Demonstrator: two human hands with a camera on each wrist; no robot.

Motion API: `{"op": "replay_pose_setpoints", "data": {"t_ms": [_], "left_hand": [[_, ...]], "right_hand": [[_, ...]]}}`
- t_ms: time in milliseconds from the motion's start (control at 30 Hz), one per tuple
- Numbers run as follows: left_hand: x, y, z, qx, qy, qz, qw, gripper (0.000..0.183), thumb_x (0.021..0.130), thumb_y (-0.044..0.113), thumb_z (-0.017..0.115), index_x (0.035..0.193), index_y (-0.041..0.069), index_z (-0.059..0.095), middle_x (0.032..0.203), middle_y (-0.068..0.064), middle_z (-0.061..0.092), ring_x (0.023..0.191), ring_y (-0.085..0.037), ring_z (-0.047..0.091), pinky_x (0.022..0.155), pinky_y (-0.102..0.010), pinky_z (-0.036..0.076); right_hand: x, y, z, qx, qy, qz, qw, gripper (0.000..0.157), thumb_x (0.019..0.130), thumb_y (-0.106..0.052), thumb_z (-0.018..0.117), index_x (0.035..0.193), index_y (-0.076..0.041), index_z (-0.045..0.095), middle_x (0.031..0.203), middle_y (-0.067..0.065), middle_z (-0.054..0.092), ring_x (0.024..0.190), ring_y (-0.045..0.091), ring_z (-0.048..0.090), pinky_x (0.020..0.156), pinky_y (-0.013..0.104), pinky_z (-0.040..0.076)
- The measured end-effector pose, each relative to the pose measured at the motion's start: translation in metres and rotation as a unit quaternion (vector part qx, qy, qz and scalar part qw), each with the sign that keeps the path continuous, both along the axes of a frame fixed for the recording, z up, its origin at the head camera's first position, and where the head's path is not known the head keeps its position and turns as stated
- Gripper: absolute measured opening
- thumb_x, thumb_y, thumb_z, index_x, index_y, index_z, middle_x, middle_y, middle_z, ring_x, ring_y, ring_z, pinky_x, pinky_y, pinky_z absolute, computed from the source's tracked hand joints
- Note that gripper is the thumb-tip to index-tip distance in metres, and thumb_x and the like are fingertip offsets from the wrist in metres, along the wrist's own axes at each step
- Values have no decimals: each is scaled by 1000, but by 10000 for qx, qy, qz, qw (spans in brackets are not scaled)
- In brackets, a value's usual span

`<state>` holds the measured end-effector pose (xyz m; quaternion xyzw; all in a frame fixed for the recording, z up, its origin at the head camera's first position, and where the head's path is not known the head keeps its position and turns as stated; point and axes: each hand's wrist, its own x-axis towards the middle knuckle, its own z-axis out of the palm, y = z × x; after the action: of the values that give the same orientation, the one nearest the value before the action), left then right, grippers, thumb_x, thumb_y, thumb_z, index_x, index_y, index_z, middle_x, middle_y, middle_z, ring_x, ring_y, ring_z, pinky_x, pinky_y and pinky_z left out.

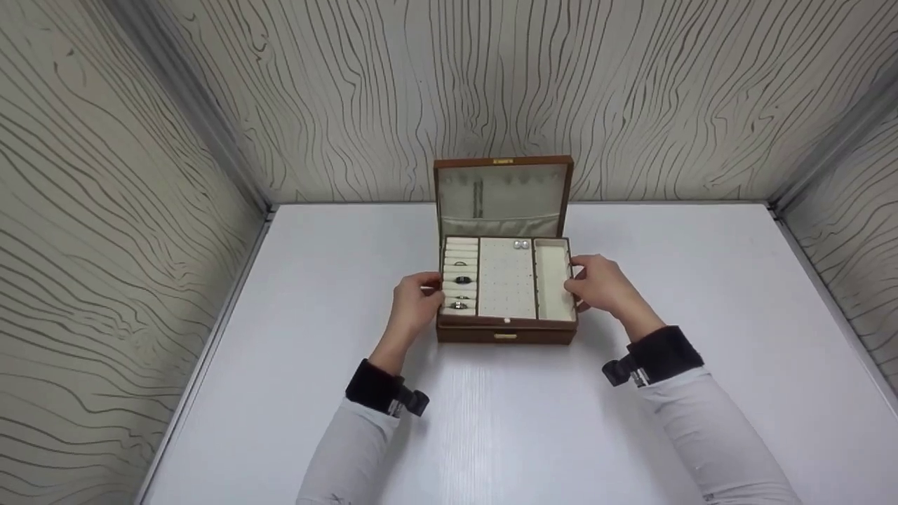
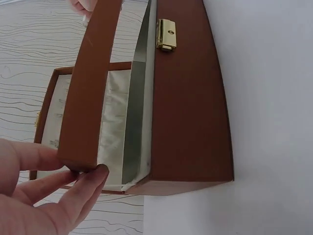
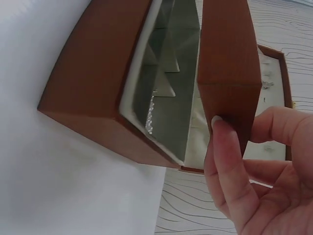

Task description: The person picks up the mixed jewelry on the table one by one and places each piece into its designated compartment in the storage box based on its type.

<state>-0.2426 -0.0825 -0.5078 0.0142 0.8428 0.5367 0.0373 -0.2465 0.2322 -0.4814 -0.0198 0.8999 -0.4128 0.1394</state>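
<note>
A brown jewelry box stands with its lid raised. Both hands hold its upper tray by opposite ends, and the wrist views show a gap between tray and base. My left hand pinches the left end, thumb on top and fingers below. At the other end, my right hand grips the tray in the same way. Several rings sit in the tray's left rolls, and a pair of round earrings is at the back of its middle panel. In the right wrist view, a sparkling silver chain lies inside the base.
The box stands toward the back of a white table. Wood-grain patterned panels rise behind it and at both sides. A gold clasp is on the base's front, and hooks and a fabric pocket line the lid.
</note>
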Motion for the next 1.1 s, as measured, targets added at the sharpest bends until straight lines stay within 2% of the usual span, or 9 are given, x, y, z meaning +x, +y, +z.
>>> {"op": "replay_pose_setpoints", "data": {"t_ms": [167, 367, 533, 733, 967, 1100], "left_hand": [[-5, 3, -1, -173, -185, 91, 9996, 37, 86, -5, 56, 122, -3, 65, 113, -14, 66, 102, -26, 64, 81, -32, 55], [-5, 9, -5, -452, -226, 217, 9985, 40, 87, -6, 56, 126, -3, 62, 115, -14, 65, 110, -27, 59, 94, -39, 49], [-4, 12, -9, -527, -195, 214, 9982, 41, 87, -7, 53, 126, -4, 62, 110, -13, 63, 104, -25, 57, 91, -38, 49], [-3, 14, -12, -472, -186, 119, 9986, 40, 86, -9, 50, 125, -6, 62, 106, -14, 61, 99, -24, 56, 88, -38, 49], [-3, 16, -15, -552, -356, 166, 9977, 42, 87, -9, 50, 128, -6, 60, 113, -17, 60, 106, -26, 55, 93, -40, 48], [-2, 16, -16, -515, -419, 171, 9976, 45, 87, -10, 49, 131, -7, 56, 113, -15, 58, 106, -25, 55, 92, -38, 49]], "right_hand": [[-4, -2, -1, -83, -145, -111, 9998, 61, 87, 1, 50, 143, 17, 31, 106, 32, 64, 74, 24, 69, 60, 33, 59], [-9, -5, -7, -73, -146, -167, 9997, 61, 87, 1, 51, 143, 16, 32, 105, 31, 64, 74, 23, 69, 62, 36, 60], [-13, -7, -13, 96, -144, -187, 9997, 60, 87, 0, 53, 142, 15, 35, 99, 27, 65, 72, 22, 66, 61, 35, 59], [-15, -6, -19, 294, -86, -195, 9993, 58, 87, -1, 53, 140, 15, 37, 101, 27, 64, 69, 22, 66, 58, 33, 58], [-15, -8, -23, 576, 102, -223, 9980, 54, 87, -2, 54, 137, 14, 41, 98, 24, 64, 64, 20, 63, 56, 31, 55], [-15, -10, -25, 746, 195, -222, 9968, 50, 87, -1, 54, 133, 14, 44, 94, 22, 65, 61, 18, 61, 53, 29, 52]]}}
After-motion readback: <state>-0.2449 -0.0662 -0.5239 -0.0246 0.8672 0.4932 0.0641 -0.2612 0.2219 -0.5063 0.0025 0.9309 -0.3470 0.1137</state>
